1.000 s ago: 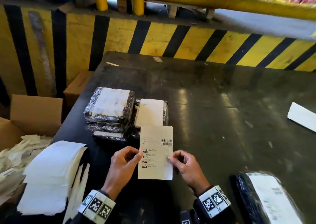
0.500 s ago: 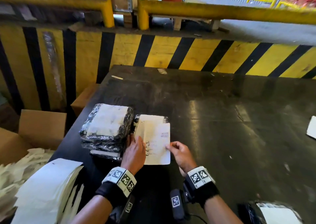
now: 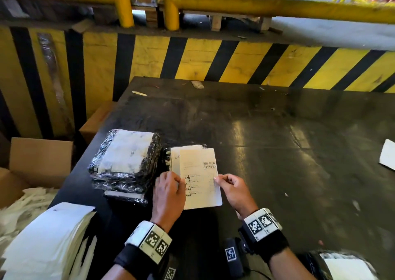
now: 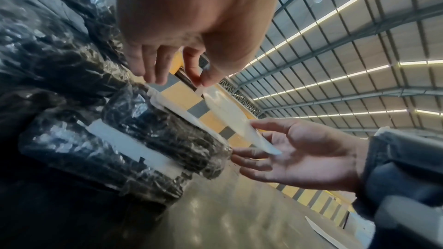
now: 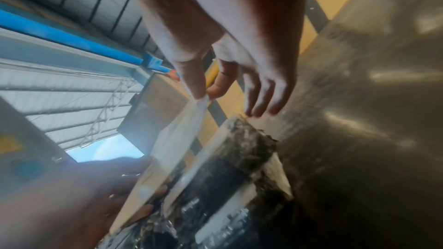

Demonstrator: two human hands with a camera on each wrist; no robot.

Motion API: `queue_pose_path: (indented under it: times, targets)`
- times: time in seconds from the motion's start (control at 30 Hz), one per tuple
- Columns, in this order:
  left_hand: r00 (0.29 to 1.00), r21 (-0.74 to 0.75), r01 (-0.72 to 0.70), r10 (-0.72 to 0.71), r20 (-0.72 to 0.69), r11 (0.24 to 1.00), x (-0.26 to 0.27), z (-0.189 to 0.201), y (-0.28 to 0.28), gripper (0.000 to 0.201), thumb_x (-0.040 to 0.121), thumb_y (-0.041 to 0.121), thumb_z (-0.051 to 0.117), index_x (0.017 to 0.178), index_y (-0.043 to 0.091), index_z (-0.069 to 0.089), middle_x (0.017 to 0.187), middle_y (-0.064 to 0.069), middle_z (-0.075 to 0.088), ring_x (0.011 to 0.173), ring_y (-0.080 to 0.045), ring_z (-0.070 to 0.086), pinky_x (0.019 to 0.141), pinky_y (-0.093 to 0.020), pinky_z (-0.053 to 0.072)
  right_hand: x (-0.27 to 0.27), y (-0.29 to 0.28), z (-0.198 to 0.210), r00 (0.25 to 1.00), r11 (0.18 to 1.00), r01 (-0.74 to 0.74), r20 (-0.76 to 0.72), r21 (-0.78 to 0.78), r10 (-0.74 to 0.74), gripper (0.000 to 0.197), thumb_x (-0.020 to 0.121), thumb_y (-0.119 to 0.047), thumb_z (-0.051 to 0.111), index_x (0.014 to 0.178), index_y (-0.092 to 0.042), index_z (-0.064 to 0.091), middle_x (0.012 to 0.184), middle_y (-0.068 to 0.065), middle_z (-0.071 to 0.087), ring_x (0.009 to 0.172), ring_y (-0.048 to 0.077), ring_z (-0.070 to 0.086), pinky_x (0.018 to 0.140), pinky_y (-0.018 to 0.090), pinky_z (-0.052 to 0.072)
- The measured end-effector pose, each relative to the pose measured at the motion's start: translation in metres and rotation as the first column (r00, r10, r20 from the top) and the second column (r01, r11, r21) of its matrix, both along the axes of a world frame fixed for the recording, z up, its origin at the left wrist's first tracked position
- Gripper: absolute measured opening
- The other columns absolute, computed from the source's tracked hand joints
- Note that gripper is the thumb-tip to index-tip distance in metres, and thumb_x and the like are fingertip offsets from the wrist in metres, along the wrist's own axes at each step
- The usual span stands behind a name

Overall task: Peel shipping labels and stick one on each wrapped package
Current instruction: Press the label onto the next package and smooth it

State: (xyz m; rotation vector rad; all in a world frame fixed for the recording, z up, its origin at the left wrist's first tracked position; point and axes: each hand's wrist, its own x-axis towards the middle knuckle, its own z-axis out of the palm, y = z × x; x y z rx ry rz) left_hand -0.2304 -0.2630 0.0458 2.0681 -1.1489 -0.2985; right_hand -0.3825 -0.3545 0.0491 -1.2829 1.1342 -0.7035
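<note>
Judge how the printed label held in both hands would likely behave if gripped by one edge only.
The label is a thin sheet that bows between the left hand and right hand, so it would probably droop. Probably very light. If its adhesive is exposed, it may cling to fingers.

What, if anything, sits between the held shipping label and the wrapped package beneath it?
Nothing visible. Both hands, left hand and right hand, pinch the shipping label just above the right-hand package, with only air between. That package's top already shows a white sheet, apparently a label.
</note>
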Motion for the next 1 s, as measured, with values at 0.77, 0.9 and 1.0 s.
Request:
queue_pose_path:
  times: [0.77,0.9,1.0]
  targets:
    - [0.969,0.159,-0.174,0.197,-0.146,0.972,0.03,0.002,-0.049,0.021,0.099,0.018,0.042,0.085,0.004,0.047,0.091,-0.012,0.055,0.074,-0.022,0.049,0.06,-0.028,0.033,0.056,-0.044,-0.014,0.955,0.995,0.01,-0.296,-0.099,-0.038,0.024,0.085,-0.015,0.066,0.063,-0.012,0.058,0.07,0.002,0.062,0.063,0.01,0.054,0.053,0.019,0.041]
    - [0.973,0.171,-0.159,0.184,-0.14,0.972,0.032,-0.002,-0.049,0.022,0.1,0.019,0.041,0.084,0.005,0.046,0.1,-0.017,0.061,0.071,-0.021,0.051,0.053,-0.026,0.032,0.058,-0.046,-0.016,0.952,0.994,0.016,-0.303,-0.111,-0.049,0.017,0.085,-0.016,0.067,0.07,-0.008,0.062,0.081,0.01,0.068,0.072,0.017,0.06,0.064,0.027,0.048]
    - [0.975,0.177,-0.147,0.172,-0.139,0.973,0.033,-0.005,-0.049,0.021,0.099,0.017,0.042,0.084,0.004,0.049,0.102,-0.018,0.062,0.075,-0.023,0.054,0.059,-0.029,0.037,0.06,-0.046,-0.017,0.948,0.992,0.024,-0.314,-0.122,-0.062,0.018,0.084,-0.015,0.067,0.067,-0.01,0.062,0.082,0.01,0.069,0.074,0.019,0.06,0.066,0.03,0.05]
